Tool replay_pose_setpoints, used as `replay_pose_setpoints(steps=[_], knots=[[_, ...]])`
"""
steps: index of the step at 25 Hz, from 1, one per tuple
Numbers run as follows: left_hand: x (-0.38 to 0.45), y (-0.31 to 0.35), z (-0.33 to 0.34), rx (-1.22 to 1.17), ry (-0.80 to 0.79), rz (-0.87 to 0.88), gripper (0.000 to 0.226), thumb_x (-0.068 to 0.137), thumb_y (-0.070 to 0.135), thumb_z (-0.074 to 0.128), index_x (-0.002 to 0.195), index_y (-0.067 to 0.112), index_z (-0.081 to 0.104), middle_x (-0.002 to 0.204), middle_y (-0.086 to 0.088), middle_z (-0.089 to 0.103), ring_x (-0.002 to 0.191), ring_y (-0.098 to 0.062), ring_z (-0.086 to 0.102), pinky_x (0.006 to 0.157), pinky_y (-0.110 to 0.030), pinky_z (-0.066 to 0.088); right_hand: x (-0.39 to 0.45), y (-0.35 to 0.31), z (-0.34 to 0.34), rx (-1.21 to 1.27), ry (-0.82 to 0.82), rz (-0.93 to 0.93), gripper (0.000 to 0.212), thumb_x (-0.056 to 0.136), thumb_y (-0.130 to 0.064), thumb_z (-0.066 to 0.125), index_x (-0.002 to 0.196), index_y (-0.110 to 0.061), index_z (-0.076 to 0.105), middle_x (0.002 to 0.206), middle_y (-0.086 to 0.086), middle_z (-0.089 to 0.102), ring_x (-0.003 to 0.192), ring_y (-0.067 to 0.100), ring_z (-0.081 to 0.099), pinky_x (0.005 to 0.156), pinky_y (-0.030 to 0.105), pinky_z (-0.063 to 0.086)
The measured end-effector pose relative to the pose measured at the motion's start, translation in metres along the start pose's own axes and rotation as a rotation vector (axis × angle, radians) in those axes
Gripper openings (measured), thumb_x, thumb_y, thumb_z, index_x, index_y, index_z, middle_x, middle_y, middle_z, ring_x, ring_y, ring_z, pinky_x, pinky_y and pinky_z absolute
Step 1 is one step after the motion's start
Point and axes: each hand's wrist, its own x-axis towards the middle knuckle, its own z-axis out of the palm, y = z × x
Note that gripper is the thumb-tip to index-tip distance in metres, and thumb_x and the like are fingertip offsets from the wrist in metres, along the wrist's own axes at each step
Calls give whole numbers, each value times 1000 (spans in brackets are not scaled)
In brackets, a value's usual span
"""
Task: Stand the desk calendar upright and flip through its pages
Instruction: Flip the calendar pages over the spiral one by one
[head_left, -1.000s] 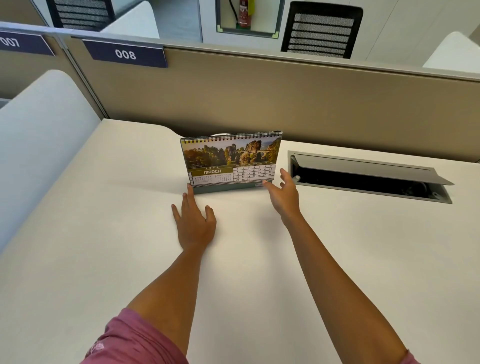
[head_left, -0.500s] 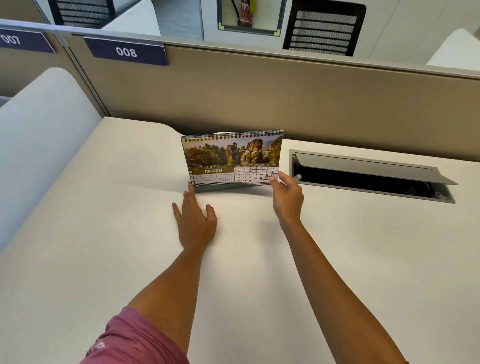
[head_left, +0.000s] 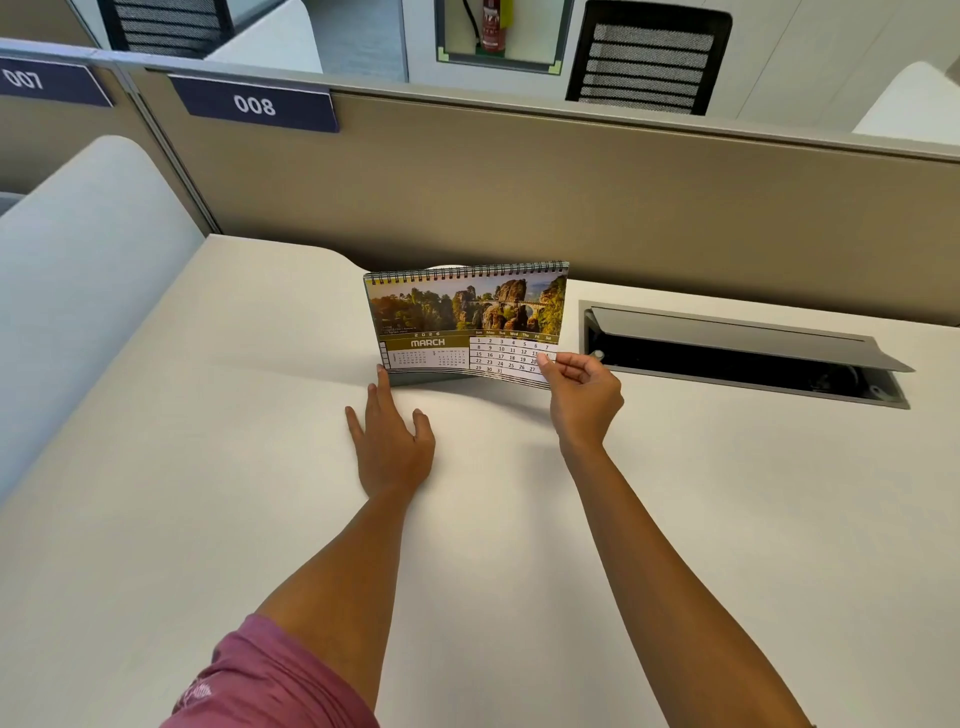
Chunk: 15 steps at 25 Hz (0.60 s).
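Note:
The desk calendar (head_left: 462, 322) stands upright on the white desk (head_left: 260, 467), spiral binding on top, showing the MARCH page with a photo of rocks and a bridge. My right hand (head_left: 584, 397) pinches the lower right corner of that front page between thumb and fingers, and the corner is lifted off the stand. My left hand (head_left: 392, 447) lies flat on the desk with fingers spread, fingertips touching the calendar's lower left corner.
An open cable hatch (head_left: 743, 353) with a raised grey lid sits in the desk right of the calendar. A beige partition (head_left: 571, 197) with the label 008 (head_left: 254, 104) runs behind. A white side panel (head_left: 88, 270) borders the left.
My right hand went from open beside the calendar to pinching the March page's lower right corner and lifting it slightly. My left hand stayed in place.

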Motion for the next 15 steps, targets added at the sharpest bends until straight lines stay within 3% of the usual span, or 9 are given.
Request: replay_pose_setpoints(steps=[4, 11, 15], knots=[[-1, 1, -1, -17, -7, -20, 69, 97, 31, 50, 156, 27, 13, 161, -2, 27, 151, -29, 11, 124, -49, 7, 1, 1, -2, 6, -4, -12, 21, 79, -21, 79, 93, -6, 73, 91, 9, 75, 80, 16, 72, 68, 21, 59], [-5, 4, -5, -85, 2, -22, 74, 97, 24, 50, 157, 23, 7, 159, -1, 31, 151, -28, 11, 124, -49, 7, 2, 1, -4, 4, -15, -20, 11, 83, -18, 75, 87, -12, 67, 88, 6, 74, 69, 4, 66, 61, 12, 54], [-4, 4, -4, -82, 4, -20, 74, 96, 24, 51, 157, 23, 8, 159, 0, 32, 151, -27, 13, 124, -50, 8, 4, 4, -5, 22, -46, -8, 14, 86, -20, 72, 94, -9, 66, 92, 6, 73, 80, 12, 69, 64, 13, 55]])
